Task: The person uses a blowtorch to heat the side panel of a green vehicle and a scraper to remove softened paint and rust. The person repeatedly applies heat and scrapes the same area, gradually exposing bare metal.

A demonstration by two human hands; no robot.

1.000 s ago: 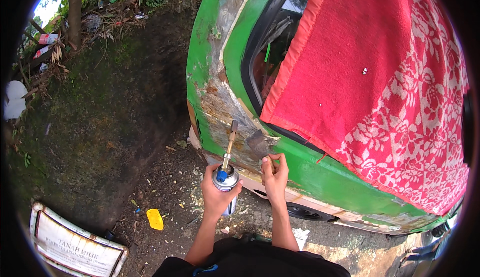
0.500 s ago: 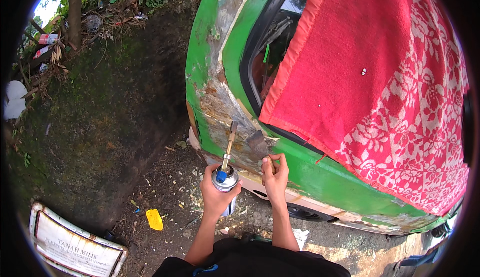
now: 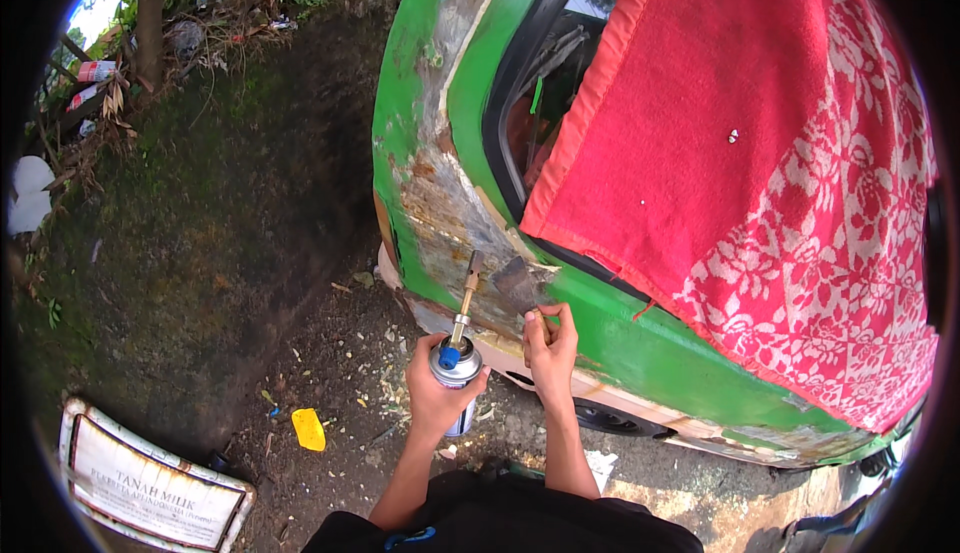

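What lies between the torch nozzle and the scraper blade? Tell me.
Only bare, stripped car panel between nozzle and scraper blade, in the head view.

Car body bright green, centre of frame; stripped patch grey-brown with rust. Cloth over the window plain red, its right part red with white floral pattern. Torch canister silver with blue knob, brass nozzle. Yellow scrap lower left on dark soil. Sign white, rusty rim.
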